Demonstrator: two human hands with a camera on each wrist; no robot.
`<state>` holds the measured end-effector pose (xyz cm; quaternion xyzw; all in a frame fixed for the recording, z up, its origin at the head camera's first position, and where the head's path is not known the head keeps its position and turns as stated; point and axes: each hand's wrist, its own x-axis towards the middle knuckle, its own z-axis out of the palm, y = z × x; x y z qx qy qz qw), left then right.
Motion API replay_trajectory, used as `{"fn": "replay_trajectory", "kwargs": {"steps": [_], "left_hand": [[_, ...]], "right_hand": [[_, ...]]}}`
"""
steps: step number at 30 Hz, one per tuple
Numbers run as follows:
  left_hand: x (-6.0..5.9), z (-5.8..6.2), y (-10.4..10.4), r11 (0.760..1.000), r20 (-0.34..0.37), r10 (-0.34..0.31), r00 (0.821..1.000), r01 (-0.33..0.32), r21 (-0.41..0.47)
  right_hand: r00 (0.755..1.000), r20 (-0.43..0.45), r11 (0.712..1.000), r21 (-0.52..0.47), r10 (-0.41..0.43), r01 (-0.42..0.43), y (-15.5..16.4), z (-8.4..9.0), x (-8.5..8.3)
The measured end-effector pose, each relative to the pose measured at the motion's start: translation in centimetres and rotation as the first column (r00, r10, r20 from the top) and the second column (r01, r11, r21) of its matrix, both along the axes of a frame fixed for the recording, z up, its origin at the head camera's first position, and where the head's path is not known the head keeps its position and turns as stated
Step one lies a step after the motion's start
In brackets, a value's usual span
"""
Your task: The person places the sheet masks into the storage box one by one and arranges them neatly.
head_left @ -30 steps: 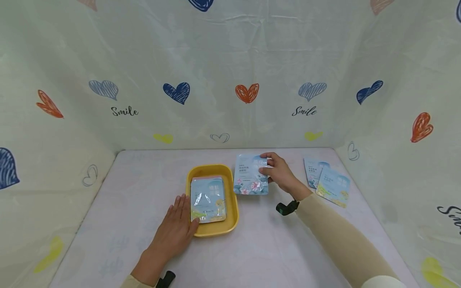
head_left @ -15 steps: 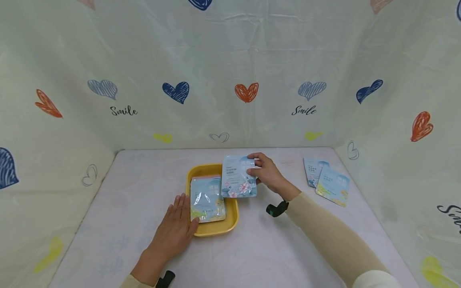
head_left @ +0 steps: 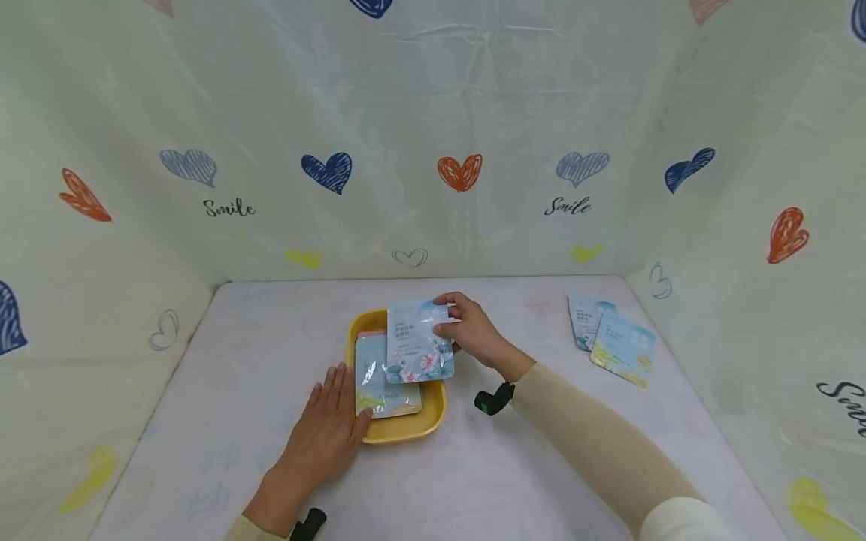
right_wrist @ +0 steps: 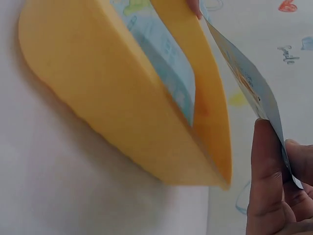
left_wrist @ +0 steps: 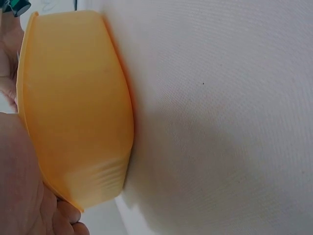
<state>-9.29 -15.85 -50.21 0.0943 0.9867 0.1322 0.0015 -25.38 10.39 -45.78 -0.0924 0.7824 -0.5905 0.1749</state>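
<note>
My right hand (head_left: 476, 334) pinches a flat blue sachet with pink flowers (head_left: 421, 342) by its right edge. The sachet hangs over the yellow tray (head_left: 399, 432); in the right wrist view the held sachet (right_wrist: 249, 81) is seen edge-on between thumb and fingers, above the tray's rim. Inside the tray lies a blue sachet with a yellow-green lower edge (head_left: 386, 398), partly covered in the head view by the held one. A pinkish edge shows beneath it. With fingers straight, my left hand (head_left: 325, 421) rests along the tray's left side, its thumb at the rim.
Two more blue sachets (head_left: 624, 349) overlap on the table (head_left: 514, 466) at the right, beyond my right forearm. A pale cloth wall (head_left: 379, 113) printed with hearts rises at the back and both sides.
My right hand has carried the flowered sachet leftward, from beside the tray to above it. My left hand and the tray have stayed in place.
</note>
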Motion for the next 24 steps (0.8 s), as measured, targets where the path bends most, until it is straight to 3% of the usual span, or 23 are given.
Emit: {"fn": "replay_trajectory", "kwargs": {"steps": [13, 24], "left_hand": [[-0.1, 0.1, 0.0, 1.000, 0.034, 0.008, 0.999, -0.008, -0.003], [-0.1, 0.1, -0.1, 1.000, 0.036, 0.004, 0.999, -0.004, 0.019]], "right_hand": [[0.998, 0.009, 0.998, -0.015, 0.063, -0.063, -4.0, -0.8, 1.2], [0.996, -0.034, 0.990, 0.117, 0.088, -0.083, -5.4, -1.3, 1.8]]}}
